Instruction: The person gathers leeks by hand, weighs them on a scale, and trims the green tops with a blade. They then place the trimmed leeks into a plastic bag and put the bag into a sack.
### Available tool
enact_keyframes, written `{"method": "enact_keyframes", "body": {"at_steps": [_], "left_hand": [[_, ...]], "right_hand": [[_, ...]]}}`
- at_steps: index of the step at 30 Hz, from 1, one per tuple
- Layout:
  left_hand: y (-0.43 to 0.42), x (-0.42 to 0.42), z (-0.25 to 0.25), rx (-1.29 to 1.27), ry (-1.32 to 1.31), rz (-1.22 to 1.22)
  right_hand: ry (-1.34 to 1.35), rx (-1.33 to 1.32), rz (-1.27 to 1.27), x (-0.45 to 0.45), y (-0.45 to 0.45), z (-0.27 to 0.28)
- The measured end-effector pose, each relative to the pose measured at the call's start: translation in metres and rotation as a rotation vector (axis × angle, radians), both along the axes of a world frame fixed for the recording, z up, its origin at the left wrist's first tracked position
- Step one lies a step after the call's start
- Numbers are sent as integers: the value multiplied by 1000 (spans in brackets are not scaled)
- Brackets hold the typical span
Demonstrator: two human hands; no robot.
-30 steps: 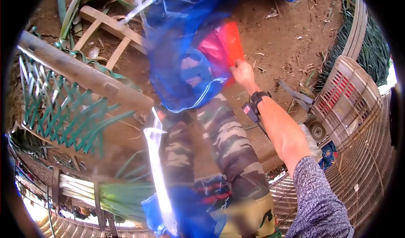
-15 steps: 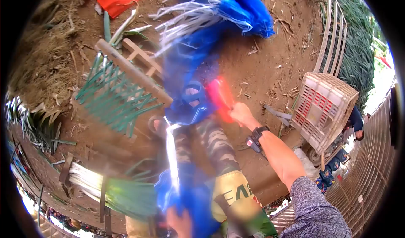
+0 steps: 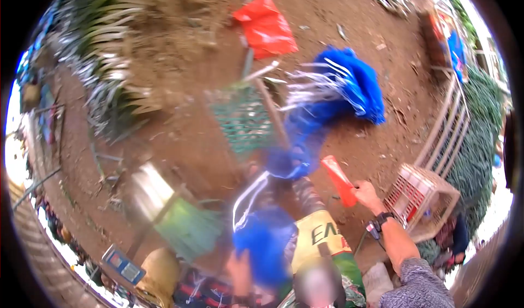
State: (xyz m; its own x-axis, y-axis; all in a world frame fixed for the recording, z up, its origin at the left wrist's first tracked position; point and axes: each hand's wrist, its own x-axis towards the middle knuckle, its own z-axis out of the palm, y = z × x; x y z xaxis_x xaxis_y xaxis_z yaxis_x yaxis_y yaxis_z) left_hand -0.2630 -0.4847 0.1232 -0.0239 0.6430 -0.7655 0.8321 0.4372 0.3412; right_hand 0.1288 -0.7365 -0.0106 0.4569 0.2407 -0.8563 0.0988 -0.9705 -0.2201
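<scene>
My right hand (image 3: 368, 195) is closed on a red plastic strip (image 3: 339, 180), pinching its lower end to the right of my legs. My left hand (image 3: 238, 270), smeared by motion, grips the left side of a bunched blue mesh bag (image 3: 267, 248) with a white drawstring looping up from it. More blue mesh bags (image 3: 363, 87) with white strings lie on the dirt ahead, and blue mesh trails from them toward my feet. Over my lap is a yellow and green printed apron (image 3: 316, 231).
A green-strapped stool (image 3: 243, 122) stands ahead of me. Left of my legs, a bundle of leeks (image 3: 185, 220) lies on a stand beside a digital scale (image 3: 124, 265). A plastic crate (image 3: 431, 199) is at right, with piled green stalks (image 3: 475, 144) beyond. A red plastic sheet (image 3: 266, 28) lies on the ground.
My view has swung left, so the scene sits further right and lower. Both hands still hold the same things; the red plastic now hangs more clearly apart from the blue mesh.
</scene>
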Motion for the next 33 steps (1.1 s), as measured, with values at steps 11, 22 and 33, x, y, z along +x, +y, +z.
{"method": "enact_keyframes", "body": {"at_steps": [11, 22, 33], "left_hand": [[-12, -189, 113, 643, 422, 296], [75, -246, 117, 715, 552, 594], [139, -300, 16, 293, 83, 684]], "right_hand": [[-74, 342, 328, 19, 122, 58], [-34, 368, 513, -49, 197, 107], [-99, 520, 638, -137, 325, 174]]}}
